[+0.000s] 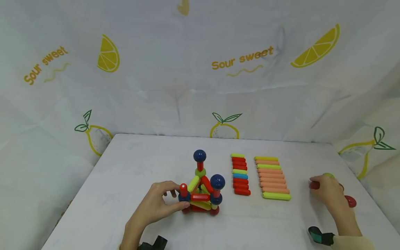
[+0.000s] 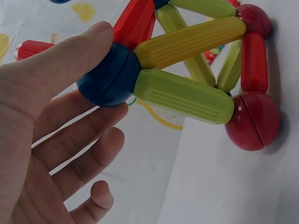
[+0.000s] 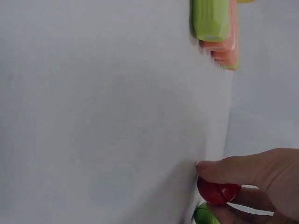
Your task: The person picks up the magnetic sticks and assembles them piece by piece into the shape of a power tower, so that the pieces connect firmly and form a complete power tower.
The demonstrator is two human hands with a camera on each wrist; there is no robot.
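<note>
Toward the left half of the table stands a framework of magnetic sticks and balls (image 1: 200, 197). My left hand (image 1: 153, 205) pinches its blue ball (image 2: 110, 77) between thumb and fingers, and a red stick (image 1: 183, 190) rises from that ball. Two more blue balls top upright red sticks at the back and right. At the table's right side my right hand (image 1: 331, 193) pinches a red ball (image 3: 217, 190) between thumb and fingers. Right beside it is a green ball (image 3: 205, 214), partly hidden by the fingers. Another red ball (image 1: 350, 201) lies right of that hand.
Between the hands lie two columns of sticks: short red, green and blue sticks (image 1: 240, 181), and longer orange, green and yellow sticks (image 1: 273, 180). A white cloth with lemon prints (image 1: 175, 86) hangs behind the white table (image 1: 250, 229).
</note>
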